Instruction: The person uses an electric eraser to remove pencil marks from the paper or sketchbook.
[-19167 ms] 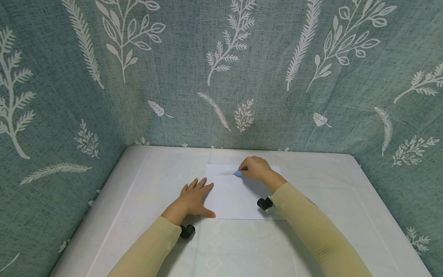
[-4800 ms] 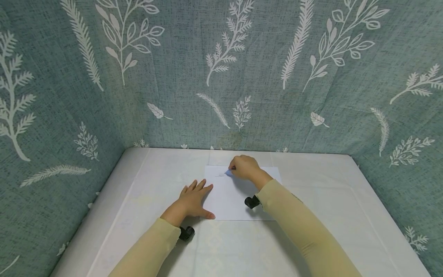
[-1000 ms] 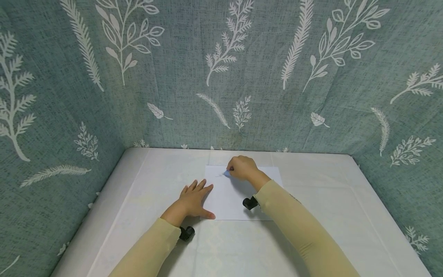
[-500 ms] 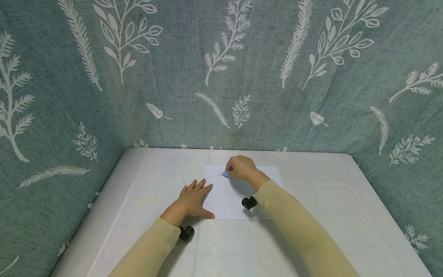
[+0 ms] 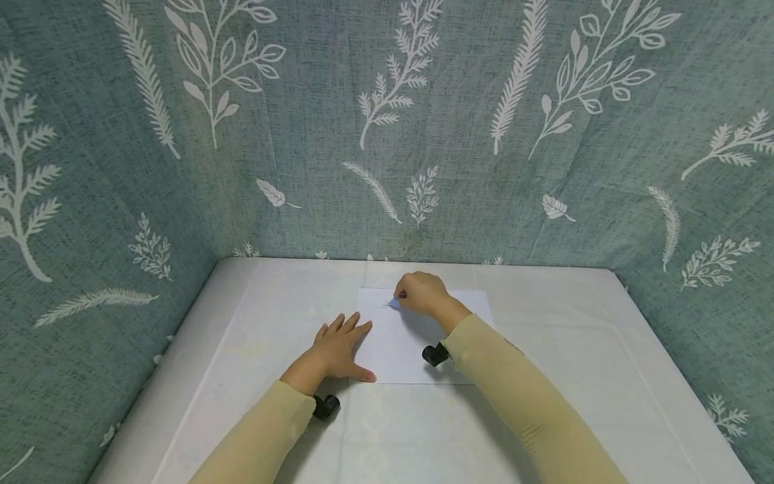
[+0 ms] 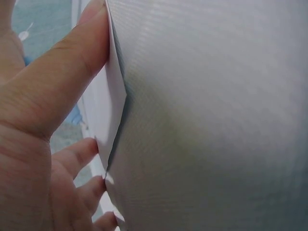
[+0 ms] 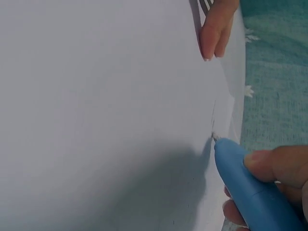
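Observation:
A white sheet of paper (image 5: 393, 349) lies flat on the table. My left hand (image 5: 335, 351) rests with spread fingers on the sheet's left edge; in the left wrist view the thumb (image 6: 67, 72) lies over a slightly lifted part of that edge. My right hand (image 5: 423, 294) grips a blue electric eraser (image 7: 255, 192) near the sheet's far edge. Its whitish tip (image 7: 215, 136) touches the paper at the end of a short, thin dark pencil line (image 7: 213, 109). A few dark specks lie on the paper behind the tip. The eraser's rear part is hidden by the fingers.
A pale cloth covers the table (image 5: 544, 323). Green fabric walls with white leaf patterns (image 5: 302, 134) stand at the back and both sides. Small black wrist devices (image 5: 327, 407) sit under both sleeves.
Compared with the oldest frame, my right hand and the eraser have moved left and the two pencil lines have become shorter. In the last second the eraser has shifted slightly left. My left hand stays put.

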`<state>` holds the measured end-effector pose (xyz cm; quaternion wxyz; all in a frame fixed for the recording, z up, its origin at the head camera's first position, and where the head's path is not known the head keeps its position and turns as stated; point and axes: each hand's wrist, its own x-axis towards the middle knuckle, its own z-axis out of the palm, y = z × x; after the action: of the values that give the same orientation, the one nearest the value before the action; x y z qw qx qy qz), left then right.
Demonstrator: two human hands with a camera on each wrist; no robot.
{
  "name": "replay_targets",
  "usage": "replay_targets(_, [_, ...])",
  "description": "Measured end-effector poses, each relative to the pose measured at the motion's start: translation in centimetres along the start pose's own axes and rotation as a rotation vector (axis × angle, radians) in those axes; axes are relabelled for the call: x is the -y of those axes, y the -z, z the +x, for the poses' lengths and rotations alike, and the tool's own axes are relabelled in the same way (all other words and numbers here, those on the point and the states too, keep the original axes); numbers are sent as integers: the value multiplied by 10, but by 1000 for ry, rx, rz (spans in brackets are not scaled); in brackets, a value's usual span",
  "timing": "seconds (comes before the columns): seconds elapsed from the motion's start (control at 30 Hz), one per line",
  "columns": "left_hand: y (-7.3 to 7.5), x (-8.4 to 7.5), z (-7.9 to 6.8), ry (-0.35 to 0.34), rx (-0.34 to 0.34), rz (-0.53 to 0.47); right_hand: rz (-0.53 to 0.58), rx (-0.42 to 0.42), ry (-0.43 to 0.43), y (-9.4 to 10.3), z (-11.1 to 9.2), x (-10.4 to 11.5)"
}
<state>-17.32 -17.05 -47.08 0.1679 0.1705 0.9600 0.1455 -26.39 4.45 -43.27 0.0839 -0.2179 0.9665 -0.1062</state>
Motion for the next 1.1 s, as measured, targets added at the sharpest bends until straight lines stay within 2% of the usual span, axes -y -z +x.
replay_targets(0.23, [-2,1,1,-2,-2,1,-22,-14,-12,-1,1,0])
replay_targets(0.5, [-2,2,1,-6,-7,0,10,32,31,0,1,4])
replay_targets(0.87, [-2,2,2,-5,-2,2,-26,-3,-10,-1,2,2])
replay_targets(1.1, [-1,2,0,-4,-5,-7,7,35,7,1,2,3])
